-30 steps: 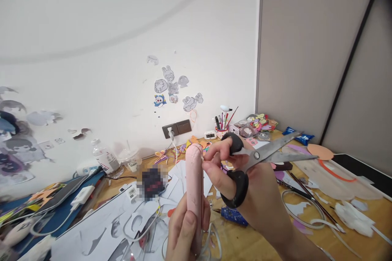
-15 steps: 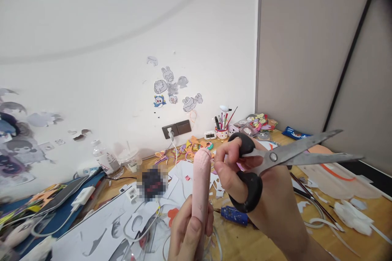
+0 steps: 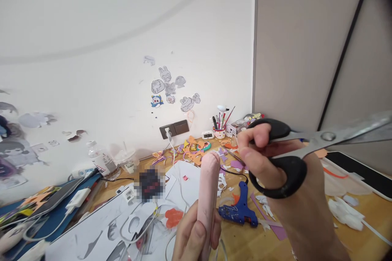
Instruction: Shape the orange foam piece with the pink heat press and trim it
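My left hand [image 3: 196, 236] is closed around the lower part of an upright pink roll [image 3: 208, 187], low in the middle of the view. My right hand [image 3: 269, 163] has its fingers through the black handles of steel scissors [image 3: 324, 140], whose slightly parted blades point right, out of the view. The right hand is raised to the right of the roll's top and apart from it.
A blue glue gun [image 3: 240, 208] lies on the wooden desk [image 3: 245, 244] below my hands, among paper scraps and white sheets [image 3: 116, 220]. A pen cup [image 3: 219, 131], a water bottle [image 3: 100, 159] and a wall socket [image 3: 174, 128] stand at the back. A dark tablet [image 3: 361, 173] lies right.
My right hand with the scissors has drawn away from the roll's top, up and to the right and nearer the camera. The view shifted, and the glue gun now shows.
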The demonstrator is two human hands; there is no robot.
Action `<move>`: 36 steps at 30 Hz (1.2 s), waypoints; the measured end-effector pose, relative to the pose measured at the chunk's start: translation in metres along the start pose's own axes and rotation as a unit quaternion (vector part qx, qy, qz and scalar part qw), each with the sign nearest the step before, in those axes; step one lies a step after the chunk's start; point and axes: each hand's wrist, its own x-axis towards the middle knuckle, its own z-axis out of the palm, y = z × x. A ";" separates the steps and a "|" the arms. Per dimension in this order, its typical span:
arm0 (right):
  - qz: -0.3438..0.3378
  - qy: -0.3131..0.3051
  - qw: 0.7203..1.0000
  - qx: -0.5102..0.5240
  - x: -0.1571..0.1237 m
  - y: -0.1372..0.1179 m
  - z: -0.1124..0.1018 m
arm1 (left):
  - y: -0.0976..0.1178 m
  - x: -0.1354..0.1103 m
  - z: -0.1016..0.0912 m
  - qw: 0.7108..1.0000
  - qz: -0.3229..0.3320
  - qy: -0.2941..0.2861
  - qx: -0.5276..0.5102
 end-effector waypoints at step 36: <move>-0.259 -0.032 0.781 -0.568 0.027 0.011 -0.040 | 0.010 0.008 -0.009 0.987 0.053 0.125 0.081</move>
